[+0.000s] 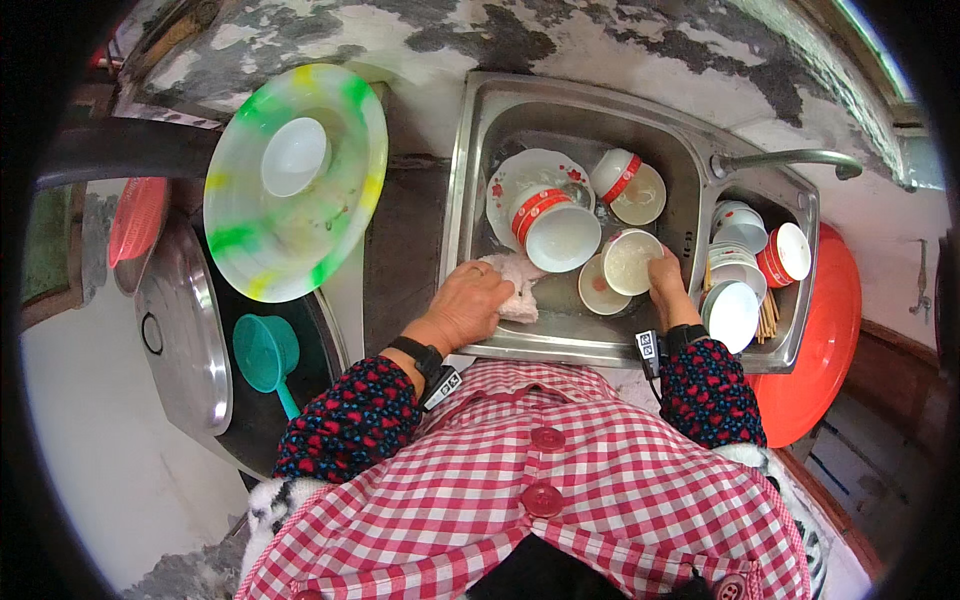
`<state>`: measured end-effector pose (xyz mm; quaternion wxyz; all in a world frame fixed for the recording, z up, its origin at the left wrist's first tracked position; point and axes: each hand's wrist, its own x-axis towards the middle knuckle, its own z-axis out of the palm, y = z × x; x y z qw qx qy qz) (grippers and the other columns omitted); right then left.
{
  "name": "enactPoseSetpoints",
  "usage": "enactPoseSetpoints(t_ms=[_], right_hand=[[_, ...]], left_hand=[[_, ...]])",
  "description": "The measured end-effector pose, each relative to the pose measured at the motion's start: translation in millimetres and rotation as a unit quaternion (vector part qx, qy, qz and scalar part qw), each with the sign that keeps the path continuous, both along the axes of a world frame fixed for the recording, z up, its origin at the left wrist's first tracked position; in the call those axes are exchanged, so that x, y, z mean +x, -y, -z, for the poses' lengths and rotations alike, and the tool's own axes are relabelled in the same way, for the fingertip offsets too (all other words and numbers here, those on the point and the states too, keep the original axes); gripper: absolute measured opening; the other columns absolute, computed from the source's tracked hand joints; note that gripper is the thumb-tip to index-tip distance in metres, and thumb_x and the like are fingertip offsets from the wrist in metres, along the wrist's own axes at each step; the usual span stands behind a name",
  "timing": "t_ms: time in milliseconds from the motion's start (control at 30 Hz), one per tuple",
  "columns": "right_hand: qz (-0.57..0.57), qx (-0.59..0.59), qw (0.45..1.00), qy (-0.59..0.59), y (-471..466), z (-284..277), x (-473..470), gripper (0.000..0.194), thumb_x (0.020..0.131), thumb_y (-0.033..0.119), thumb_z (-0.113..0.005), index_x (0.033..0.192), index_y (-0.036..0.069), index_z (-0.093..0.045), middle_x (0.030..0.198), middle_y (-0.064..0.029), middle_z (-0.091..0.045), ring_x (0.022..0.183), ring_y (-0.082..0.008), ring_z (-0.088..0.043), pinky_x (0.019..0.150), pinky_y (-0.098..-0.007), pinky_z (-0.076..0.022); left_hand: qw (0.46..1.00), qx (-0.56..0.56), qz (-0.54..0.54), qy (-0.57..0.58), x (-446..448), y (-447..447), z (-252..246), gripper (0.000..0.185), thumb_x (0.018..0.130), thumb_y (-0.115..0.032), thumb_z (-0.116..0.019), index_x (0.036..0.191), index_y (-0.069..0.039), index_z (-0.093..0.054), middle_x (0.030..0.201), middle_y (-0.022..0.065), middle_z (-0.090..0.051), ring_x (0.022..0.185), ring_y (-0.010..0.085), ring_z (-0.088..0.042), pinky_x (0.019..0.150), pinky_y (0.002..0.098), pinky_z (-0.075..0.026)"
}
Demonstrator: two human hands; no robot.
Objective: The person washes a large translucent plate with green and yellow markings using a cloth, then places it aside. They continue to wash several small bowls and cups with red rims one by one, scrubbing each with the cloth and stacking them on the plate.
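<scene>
My left hand (pixel 471 298) grips a pale pink cloth (pixel 519 289) at the near left of the steel sink's large basin (pixel 559 334). Between the fingers of my right hand (pixel 667 279) is the rim of a small bowl (pixel 630 262), tilted so that its inside faces up. Just beneath it lies another small bowl (pixel 600 296). Farther back, red-banded bowls (pixel 559 238) lean on a flower-patterned white plate (pixel 525 169). To their right, a red-banded bowl (pixel 615 169) lies tipped against a bowl with a pale inside (pixel 641 199).
The small right basin holds stacked bowls (pixel 731 315) and wooden chopsticks (pixel 769 319). A faucet (pixel 787 159) extends above it. A large red basin (pixel 825 330) is at the right. Leftward are a green-and-yellow basin (pixel 345 247) with a white bowl (pixel 292 156), a teal ladle (pixel 262 349) and a metal lid (pixel 184 322).
</scene>
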<state>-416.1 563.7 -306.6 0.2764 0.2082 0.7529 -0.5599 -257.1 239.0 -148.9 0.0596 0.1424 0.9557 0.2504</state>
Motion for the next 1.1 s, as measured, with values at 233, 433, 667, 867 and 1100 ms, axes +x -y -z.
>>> enactPoseSetpoints(t_ms=[233,433,667,867,1100], right_hand=[[0.107,-0.205,0.959,0.165,38,-53,-5,0.028,0.090,0.016,-0.057,0.115,0.005,-0.056,0.102,-0.0129,-0.065,0.083,-0.0247,-0.065,0.067,-0.0342,-0.0533],[0.004,-0.169,0.937,0.304,53,-85,9,0.021,0.089,0.016,-0.058,0.107,0.007,-0.058,0.088,-0.0111,-0.066,0.073,-0.0218,-0.065,0.051,-0.0241,-0.0499],[-0.074,0.073,0.995,0.008,37,-107,8,0.052,0.079,-0.006,-0.040,0.128,0.010,-0.047,0.116,-0.0152,-0.057,0.086,-0.0280,-0.065,0.059,-0.0346,-0.0552],[-0.342,0.297,0.758,-0.470,47,-135,-4,0.064,0.066,-0.014,-0.053,0.124,0.013,-0.049,0.124,-0.0197,-0.044,0.113,-0.0389,-0.048,0.094,-0.0411,-0.0444],[-0.344,0.283,0.645,-0.621,97,-208,-16,0.064,0.063,-0.014,-0.061,0.121,0.011,-0.054,0.122,-0.0161,-0.044,0.115,-0.0361,-0.047,0.095,-0.0409,-0.0443]], left_hand=[[1.000,0.004,-0.003,-0.021,3,3,2,0.024,0.059,-0.005,-0.063,0.082,-0.007,-0.058,0.082,0.0098,-0.058,0.091,0.0302,-0.055,0.087,0.0403,-0.043],[0.999,0.013,-0.011,-0.030,7,5,4,0.021,0.061,-0.006,-0.063,0.082,-0.008,-0.057,0.083,0.0101,-0.057,0.090,0.0300,-0.055,0.086,0.0407,-0.042],[0.998,0.045,-0.017,-0.035,12,10,7,0.021,0.062,-0.006,-0.063,0.082,-0.008,-0.058,0.084,0.0098,-0.058,0.089,0.0294,-0.055,0.086,0.0402,-0.042],[0.997,0.056,-0.024,-0.044,19,16,3,0.020,0.062,-0.007,-0.063,0.082,-0.009,-0.059,0.082,0.0090,-0.059,0.088,0.0282,-0.057,0.088,0.0385,-0.041],[0.997,0.054,-0.027,-0.043,23,17,-2,0.017,0.067,-0.011,-0.063,0.083,-0.008,-0.062,0.084,0.0086,-0.063,0.092,0.0266,-0.059,0.088,0.0362,-0.041]])
